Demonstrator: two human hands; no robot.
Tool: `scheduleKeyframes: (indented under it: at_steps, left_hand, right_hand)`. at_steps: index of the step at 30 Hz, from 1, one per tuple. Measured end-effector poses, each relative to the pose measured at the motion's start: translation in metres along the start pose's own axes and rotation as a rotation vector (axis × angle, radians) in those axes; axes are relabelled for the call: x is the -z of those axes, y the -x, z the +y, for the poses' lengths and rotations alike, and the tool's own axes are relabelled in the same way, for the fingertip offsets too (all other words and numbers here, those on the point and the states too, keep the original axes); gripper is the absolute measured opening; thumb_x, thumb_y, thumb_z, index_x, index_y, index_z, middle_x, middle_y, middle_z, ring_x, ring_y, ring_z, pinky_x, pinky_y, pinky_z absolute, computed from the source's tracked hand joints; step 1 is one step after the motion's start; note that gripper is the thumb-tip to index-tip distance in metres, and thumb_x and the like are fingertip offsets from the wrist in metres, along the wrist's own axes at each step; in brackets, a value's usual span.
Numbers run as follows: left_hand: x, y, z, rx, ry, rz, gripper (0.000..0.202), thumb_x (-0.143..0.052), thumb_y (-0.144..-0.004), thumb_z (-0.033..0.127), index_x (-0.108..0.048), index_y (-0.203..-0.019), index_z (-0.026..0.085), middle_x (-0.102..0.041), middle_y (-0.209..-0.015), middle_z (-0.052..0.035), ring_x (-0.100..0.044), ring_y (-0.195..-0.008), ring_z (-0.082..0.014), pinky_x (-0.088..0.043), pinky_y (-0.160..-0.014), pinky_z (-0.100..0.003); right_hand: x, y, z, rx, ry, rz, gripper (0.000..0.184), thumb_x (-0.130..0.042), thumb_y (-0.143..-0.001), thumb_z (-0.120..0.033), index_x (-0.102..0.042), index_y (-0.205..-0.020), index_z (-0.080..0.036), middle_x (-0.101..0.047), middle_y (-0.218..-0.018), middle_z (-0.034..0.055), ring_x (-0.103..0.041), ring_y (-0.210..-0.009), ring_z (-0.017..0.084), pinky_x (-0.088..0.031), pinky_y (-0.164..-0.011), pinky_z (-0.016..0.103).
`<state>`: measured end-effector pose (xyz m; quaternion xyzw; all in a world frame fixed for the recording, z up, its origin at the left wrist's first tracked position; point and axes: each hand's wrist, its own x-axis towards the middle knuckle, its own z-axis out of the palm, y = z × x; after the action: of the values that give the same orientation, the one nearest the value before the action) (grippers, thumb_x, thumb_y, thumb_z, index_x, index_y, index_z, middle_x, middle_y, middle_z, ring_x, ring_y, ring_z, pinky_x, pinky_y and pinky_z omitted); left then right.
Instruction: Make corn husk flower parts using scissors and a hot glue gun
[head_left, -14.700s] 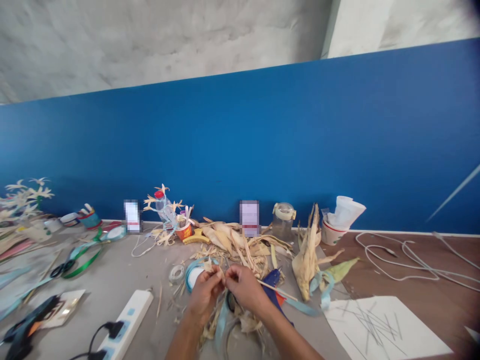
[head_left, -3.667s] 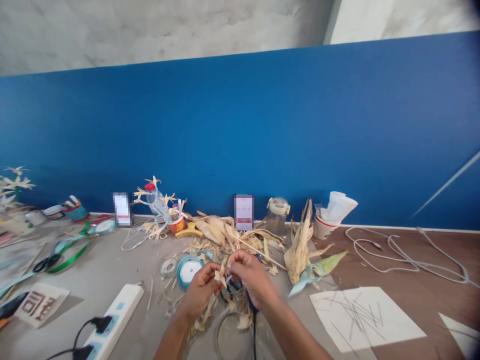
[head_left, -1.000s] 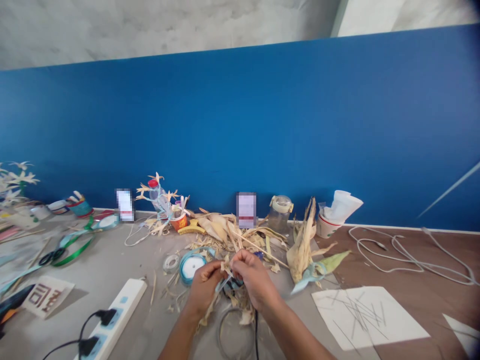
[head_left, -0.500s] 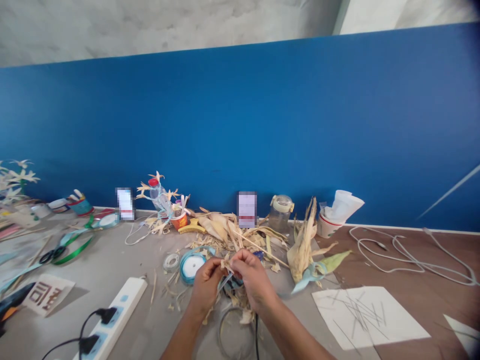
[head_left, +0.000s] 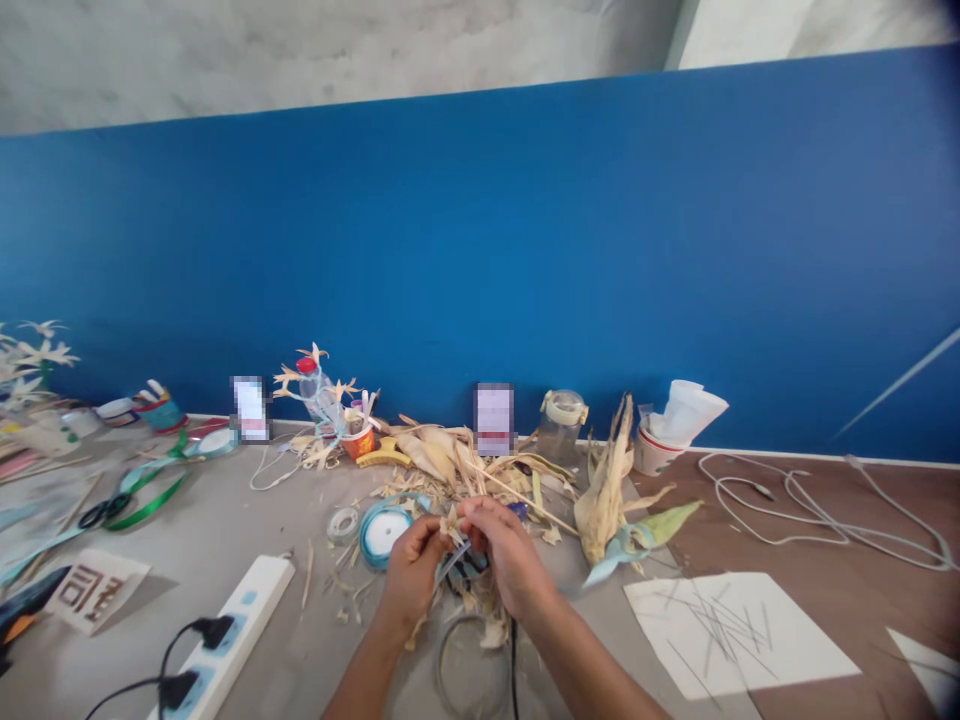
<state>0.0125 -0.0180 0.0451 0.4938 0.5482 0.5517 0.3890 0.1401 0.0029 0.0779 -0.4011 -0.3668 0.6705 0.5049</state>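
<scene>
Two bare hands meet over a cluttered table [head_left: 259, 520], working on a small husk flower [head_left: 450, 525] held between them. The left hand [head_left: 411, 570] pinches it between thumb and fingers; the right hand [head_left: 510, 560] curls inward, its fingertips touching the flower's far edge, though whether they grip it is too small to tell. A pale blue strip [head_left: 456, 558] slants below the flower, between the hands; its join is unclear.

The step in hand appears to be close shaping or fixing of the petals. The next move seems to call for a steady left hold and light, precise pressure from the right, as dry husk probably tears easily.

Just beyond the left hand lies a blue ribbon spool [head_left: 384, 535]; past both hands, a heap of dried husks [head_left: 435, 450].
</scene>
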Motion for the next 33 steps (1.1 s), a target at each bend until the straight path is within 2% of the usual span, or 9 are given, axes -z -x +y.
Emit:
scheduleKeyframes:
  at_steps: [4,8,12,14,19,22,28,33]
  left_hand:
    - [0.0,0.0,0.003,0.008,0.014,0.013,0.02,-0.063,-0.067,0.038,-0.062,-0.061,0.019,-0.058,-0.059,0.0007,-0.052,-0.061,-0.0168,-0.041,-0.062,-0.027]
    - [-0.001,-0.002,-0.005,0.035,0.069,-0.018,0.022,-0.067,-0.066,0.039,-0.063,-0.062,0.018,-0.058,-0.061,0.0004,-0.05,-0.061,-0.0153,-0.039,-0.06,-0.026]
    - [-0.003,-0.004,-0.019,0.127,0.243,0.019,0.029,-0.068,-0.068,0.044,-0.062,-0.069,0.016,-0.057,-0.06,0.0017,-0.04,-0.05,-0.0098,-0.031,-0.05,-0.023]
    - [-0.003,-0.006,-0.023,0.16,0.344,0.019,0.034,-0.069,-0.069,0.046,-0.064,-0.078,0.014,-0.06,-0.064,0.0004,-0.037,-0.047,-0.0079,-0.029,-0.048,-0.022]
    - [-0.002,-0.008,-0.025,0.152,0.468,0.043,0.037,-0.072,-0.066,0.048,-0.065,-0.077,0.013,-0.056,-0.06,0.0029,-0.036,-0.047,-0.0064,-0.03,-0.048,-0.02]
    - [-0.001,-0.008,-0.024,0.156,0.464,0.074,0.037,-0.072,-0.066,0.049,-0.065,-0.076,0.014,-0.055,-0.06,0.003,-0.041,-0.05,-0.0075,-0.034,-0.05,-0.02]
    - [0.0,-0.008,-0.026,0.15,0.409,0.131,0.04,-0.073,-0.062,0.052,-0.064,-0.071,0.014,-0.055,-0.061,0.0012,-0.049,-0.057,-0.0118,-0.043,-0.058,-0.024]
    - [-0.001,-0.008,-0.028,0.147,0.369,0.142,0.041,-0.072,-0.062,0.055,-0.061,-0.066,0.016,-0.054,-0.059,0.0019,-0.049,-0.057,-0.0124,-0.042,-0.056,-0.024]
  right_hand:
    - [0.001,-0.003,0.003,-0.026,-0.051,0.029,0.031,-0.069,-0.064,-0.046,-0.066,-0.067,-0.016,-0.055,-0.055,-0.0028,-0.04,-0.05,0.009,-0.029,-0.05,0.022]
    - [0.003,-0.007,0.008,-0.048,-0.065,0.046,0.032,-0.068,-0.066,-0.047,-0.067,-0.068,-0.015,-0.056,-0.055,-0.0024,-0.041,-0.049,0.008,-0.03,-0.05,0.022]
    - [0.002,-0.012,0.016,-0.039,-0.059,0.058,0.028,-0.068,-0.064,-0.043,-0.066,-0.066,-0.015,-0.054,-0.054,-0.0038,-0.04,-0.048,0.008,-0.029,-0.05,0.022]
    - [0.0,-0.013,0.021,-0.031,-0.042,0.071,0.028,-0.069,-0.062,-0.043,-0.064,-0.063,-0.016,-0.051,-0.051,-0.0047,-0.038,-0.047,0.008,-0.028,-0.049,0.022]
    - [-0.004,-0.013,0.029,0.034,0.032,0.03,0.03,-0.068,-0.062,-0.045,-0.056,-0.056,-0.019,-0.046,-0.048,-0.0059,-0.036,-0.046,0.009,-0.028,-0.048,0.022]
    - [-0.005,-0.011,0.03,0.09,0.091,-0.02,0.027,-0.067,-0.064,-0.043,-0.057,-0.06,-0.019,-0.049,-0.051,-0.0054,-0.039,-0.048,0.01,-0.032,-0.05,0.023]
    - [-0.006,-0.01,0.033,0.201,0.208,-0.037,0.019,-0.063,-0.066,-0.037,-0.062,-0.068,-0.018,-0.062,-0.064,0.0005,-0.055,-0.063,0.016,-0.044,-0.063,0.026]
    - [-0.007,-0.009,0.037,0.251,0.256,-0.046,0.018,-0.057,-0.068,-0.03,-0.066,-0.077,-0.017,-0.068,-0.076,0.005,-0.062,-0.076,0.021,-0.047,-0.074,0.03]
